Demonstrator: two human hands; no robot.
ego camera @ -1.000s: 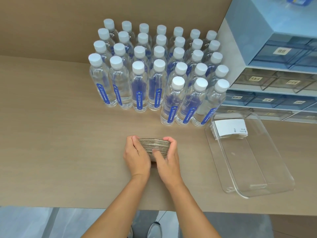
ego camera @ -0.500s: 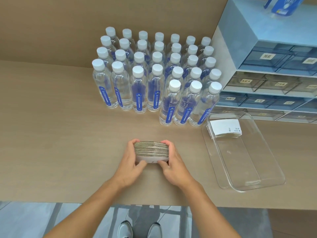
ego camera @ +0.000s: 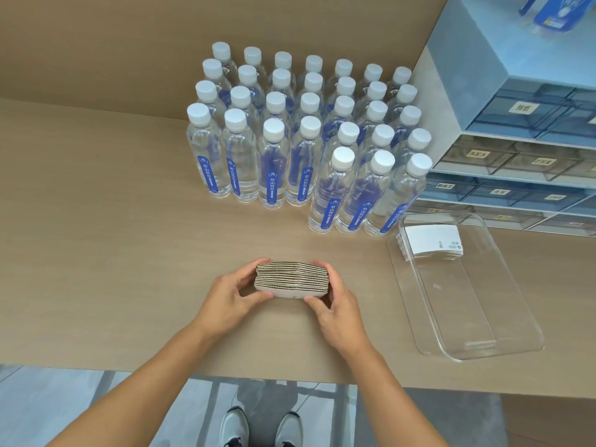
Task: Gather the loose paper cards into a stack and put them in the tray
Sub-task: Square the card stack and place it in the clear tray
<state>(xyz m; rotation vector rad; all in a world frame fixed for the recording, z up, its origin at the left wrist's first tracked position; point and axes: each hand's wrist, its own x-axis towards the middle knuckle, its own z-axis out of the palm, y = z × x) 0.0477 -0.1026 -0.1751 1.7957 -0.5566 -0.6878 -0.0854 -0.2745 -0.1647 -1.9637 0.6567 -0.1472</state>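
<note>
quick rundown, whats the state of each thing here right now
left hand: gripping the left end of the card stack
right hand: gripping its right end
card stack: squared up, held on edge on the table
tray: clear, open-topped, mostly bare
cards in tray: small pile lying flat at the far end
water bottles: upright, capped, full
drawer unit: drawers shut

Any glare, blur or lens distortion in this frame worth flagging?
Head view: sharp and evenly lit, soft shadows only; wide-angle bend tilts the bottles and drawers outward; faint reflections make the clear tray hard to outline; stack and both hands well exposed.
</note>
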